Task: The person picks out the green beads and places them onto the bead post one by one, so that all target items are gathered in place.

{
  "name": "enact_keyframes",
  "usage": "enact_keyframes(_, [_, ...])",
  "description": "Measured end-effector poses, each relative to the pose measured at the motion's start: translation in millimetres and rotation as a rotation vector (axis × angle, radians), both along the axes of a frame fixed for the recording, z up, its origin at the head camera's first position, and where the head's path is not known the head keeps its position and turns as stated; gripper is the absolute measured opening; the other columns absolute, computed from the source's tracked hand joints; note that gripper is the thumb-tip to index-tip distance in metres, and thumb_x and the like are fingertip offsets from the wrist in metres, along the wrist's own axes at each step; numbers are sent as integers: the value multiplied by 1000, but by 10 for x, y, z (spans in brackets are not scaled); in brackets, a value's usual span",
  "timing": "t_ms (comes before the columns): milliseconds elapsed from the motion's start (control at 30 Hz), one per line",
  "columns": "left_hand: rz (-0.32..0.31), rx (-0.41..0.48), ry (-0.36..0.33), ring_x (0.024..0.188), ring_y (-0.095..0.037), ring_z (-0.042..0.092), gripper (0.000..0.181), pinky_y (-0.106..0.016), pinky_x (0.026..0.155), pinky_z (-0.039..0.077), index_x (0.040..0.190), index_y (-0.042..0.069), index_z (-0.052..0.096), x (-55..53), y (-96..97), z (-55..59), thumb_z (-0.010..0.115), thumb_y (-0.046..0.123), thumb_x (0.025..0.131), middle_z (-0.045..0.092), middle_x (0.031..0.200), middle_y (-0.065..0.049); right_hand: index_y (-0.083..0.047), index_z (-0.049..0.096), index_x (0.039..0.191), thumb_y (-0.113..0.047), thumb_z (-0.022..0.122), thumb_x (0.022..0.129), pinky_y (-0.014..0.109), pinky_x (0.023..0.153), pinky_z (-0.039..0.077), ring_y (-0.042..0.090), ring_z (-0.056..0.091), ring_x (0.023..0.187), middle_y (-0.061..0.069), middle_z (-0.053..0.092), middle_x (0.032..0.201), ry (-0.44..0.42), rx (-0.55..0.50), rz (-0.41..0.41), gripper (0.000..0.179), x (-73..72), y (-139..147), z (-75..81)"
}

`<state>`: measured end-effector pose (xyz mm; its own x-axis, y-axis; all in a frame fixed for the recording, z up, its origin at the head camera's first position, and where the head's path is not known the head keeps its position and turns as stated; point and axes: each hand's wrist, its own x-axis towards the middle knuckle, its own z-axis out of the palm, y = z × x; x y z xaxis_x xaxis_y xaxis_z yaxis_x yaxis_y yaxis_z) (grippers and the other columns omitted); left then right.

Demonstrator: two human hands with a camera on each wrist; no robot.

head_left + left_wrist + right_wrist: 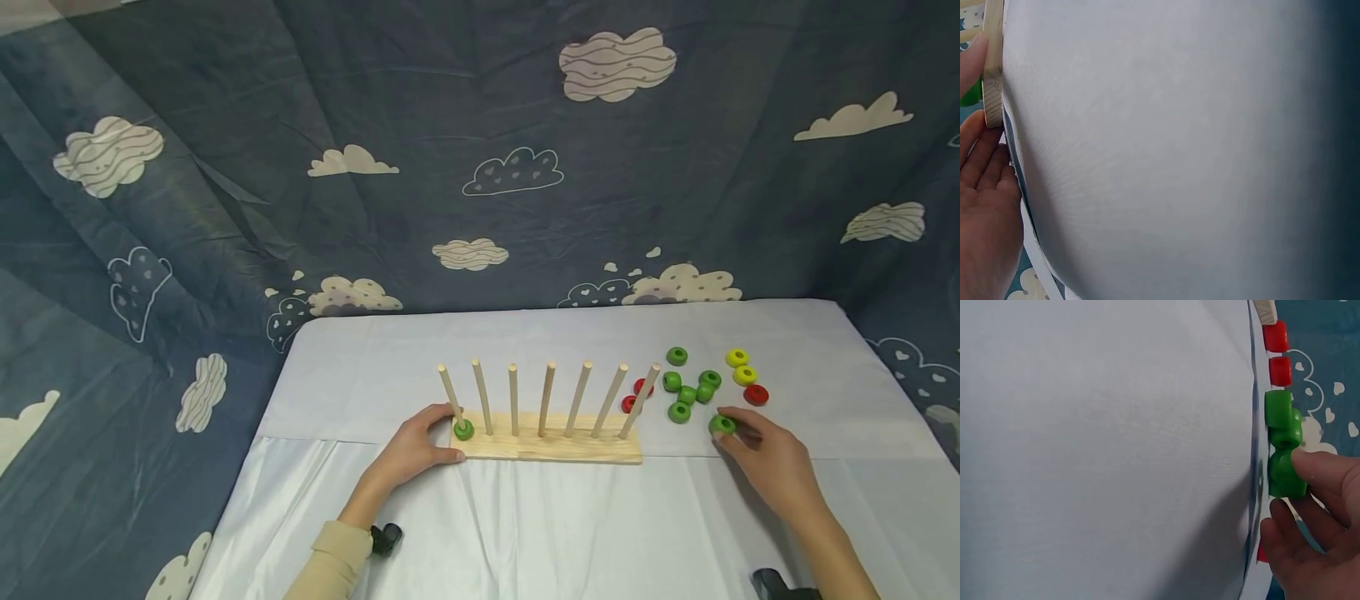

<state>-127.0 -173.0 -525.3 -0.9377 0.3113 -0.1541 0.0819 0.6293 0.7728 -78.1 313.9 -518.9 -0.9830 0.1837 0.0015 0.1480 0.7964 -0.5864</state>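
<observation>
A wooden peg board (555, 451) with several upright pegs stands on the white cloth. My left hand (408, 451) grips its left end, thumb at the front edge and fingers round the far side. On the leftmost peg a green bead (463, 430) sits down at the board. To the right, my right hand (776, 467) pinches another green bead (721, 424) between thumb and fingers, just in front of the loose beads. The right wrist view shows the thumb against this held bead (1286, 477). In the left wrist view, the board's end (993, 103) lies by the thumb and fingers.
Several loose green beads (678, 412) lie right of the board. Two yellow beads (745, 375) and a red bead (756, 395) are beyond my right hand. Two more red beads (629, 404) lie behind the rightmost peg. A dark cloud-print cloth (517, 233) hangs behind the table.
</observation>
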Motion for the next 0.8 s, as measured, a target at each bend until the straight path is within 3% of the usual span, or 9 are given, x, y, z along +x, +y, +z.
enact_keyframes(233, [-4,7,-2,138,-25,36,70,-48,114,28,135,23,54,-3,1,3,84,33,73,50,141,2,-5,59,127,-12,72,85,46,74,56,43,63,98,25,61,116,19,-38,-34,44,58,-55,86])
enact_keyframes(367, [-1,12,-3,139,-25,35,70,-47,114,27,135,24,54,-1,-3,-4,84,33,73,50,141,3,-6,59,128,-18,73,87,25,65,57,35,63,95,22,62,113,34,-62,-45,45,62,-82,176])
enact_keyframes(500, [-4,18,-3,139,-25,35,70,-48,114,27,135,24,54,1,-9,-19,84,34,72,50,141,3,-9,59,129,-24,71,88,10,58,48,29,60,95,18,63,112,54,-82,-57,45,53,-121,279])
enact_keyframes(633, [-4,22,-5,139,-25,35,70,-48,114,27,135,25,54,3,-11,-16,84,34,73,50,141,3,-10,58,131,-25,73,88,11,62,51,30,59,100,18,61,120,85,-87,-52,48,32,-186,391])
enact_keyframes(800, [0,25,-5,139,-24,35,69,-48,114,27,134,25,54,-2,-9,-4,84,34,73,51,140,4,-10,58,132,-21,73,87,33,81,54,29,58,105,14,58,126,146,-66,-1,48,-23,-279,535])
